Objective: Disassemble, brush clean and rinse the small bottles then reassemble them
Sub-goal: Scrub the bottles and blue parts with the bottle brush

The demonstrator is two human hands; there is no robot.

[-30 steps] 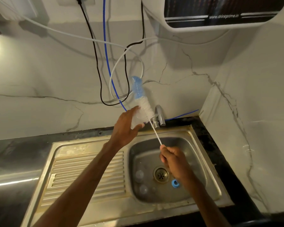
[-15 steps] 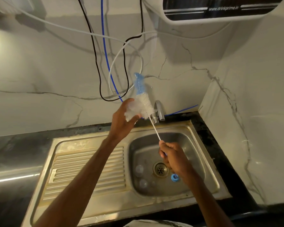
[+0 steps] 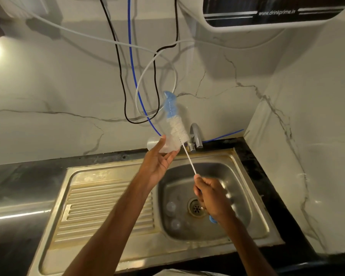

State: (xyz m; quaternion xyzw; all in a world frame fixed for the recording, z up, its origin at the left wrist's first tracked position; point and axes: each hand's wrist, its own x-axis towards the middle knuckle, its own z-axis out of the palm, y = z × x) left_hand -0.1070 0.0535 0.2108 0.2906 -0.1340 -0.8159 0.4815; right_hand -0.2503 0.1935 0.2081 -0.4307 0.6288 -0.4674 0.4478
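Small bottle (image 3: 157, 145) is being pinched by the left hand (image 3: 157, 164) at 12 o'clock above the sink (image 3: 100, 174); right hand (image 3: 211, 196) is gripping the bottle brush (image 3: 177, 130). Brushing is likely going on (rinsing, rebuilding not done); clear pieces (image 3: 170, 208) are lying at 9 o'clock of the drain (image 3: 196, 208).

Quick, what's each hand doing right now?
Left hand: holding a small clear bottle between thumb and fingers.
Right hand: closed round the thin handle of the bottle brush.
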